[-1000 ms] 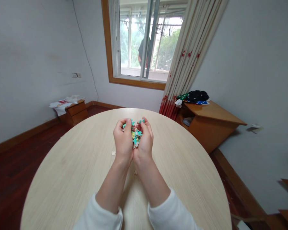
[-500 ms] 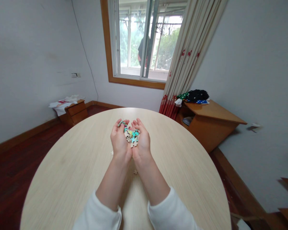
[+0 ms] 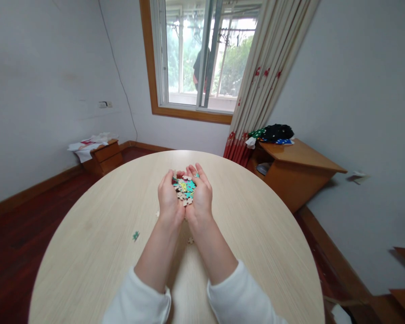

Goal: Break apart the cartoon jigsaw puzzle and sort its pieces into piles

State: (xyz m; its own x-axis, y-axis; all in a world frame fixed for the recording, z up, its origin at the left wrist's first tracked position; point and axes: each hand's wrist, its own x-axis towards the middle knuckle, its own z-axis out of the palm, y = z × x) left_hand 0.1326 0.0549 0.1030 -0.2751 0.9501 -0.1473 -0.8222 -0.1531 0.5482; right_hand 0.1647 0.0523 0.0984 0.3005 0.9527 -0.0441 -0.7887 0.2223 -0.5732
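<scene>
My left hand (image 3: 169, 200) and my right hand (image 3: 202, 198) are cupped side by side above the round table. Between them they hold a heap of jigsaw puzzle pieces (image 3: 185, 188), some turquoise and yellow, others showing a plain beige back. The fingers curl up around the heap, and the heels of both hands meet. A green puzzle piece (image 3: 135, 235), slightly blurred, shows left of my left forearm; I cannot tell whether it is lying on the table or falling. One beige piece (image 3: 191, 240) lies between my forearms, and another (image 3: 157, 214) is partly hidden beside my left wrist.
The round, pale wood-grain table (image 3: 97, 238) fills the foreground. Behind it are a window (image 3: 185, 58) and a long curtain (image 3: 256, 81). A brown cabinet (image 3: 303, 157) with cloths on it stands at the right. A small drawer unit (image 3: 104, 157) stands at the left.
The pieces have shifted in my cupped hands, and those at my left fingertips have moved. A green piece now shows to the left, where none was visible before.
</scene>
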